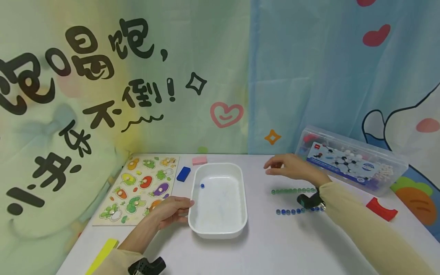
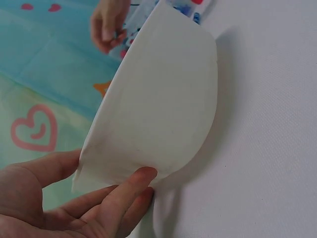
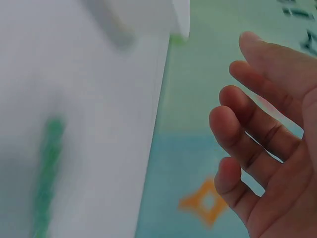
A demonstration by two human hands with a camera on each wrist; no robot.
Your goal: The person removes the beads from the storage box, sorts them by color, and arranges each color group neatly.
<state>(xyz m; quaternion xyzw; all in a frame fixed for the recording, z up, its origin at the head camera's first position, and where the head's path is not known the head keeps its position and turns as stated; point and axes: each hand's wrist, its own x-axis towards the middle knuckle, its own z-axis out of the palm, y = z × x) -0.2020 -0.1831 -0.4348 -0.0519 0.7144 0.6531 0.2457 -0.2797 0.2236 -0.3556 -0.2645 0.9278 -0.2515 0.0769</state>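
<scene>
A white plastic basin (image 1: 217,233) stands in the middle of the table, and one small blue bead (image 1: 202,186) lies inside it. My left hand (image 1: 175,210) holds the basin by its left side. In the left wrist view, the thumb is at the basin's rim and the fingers (image 2: 131,196) are against its outer wall. My right hand (image 1: 290,166) is in the air to the right of the basin, fingers loosely bent, holding nothing. Near it lie a row of green beads (image 1: 292,190) and a row of blue beads (image 1: 288,212), both partly hidden by the right arm.
On the left lies a vegetable puzzle board (image 1: 128,191), with a blue block (image 1: 183,174) and a pink block (image 1: 199,160) beside it. A clear box of molecule-model parts (image 1: 354,160) sits back right, a red piece (image 1: 381,209) before it. A yellow strip (image 1: 103,256) is front left.
</scene>
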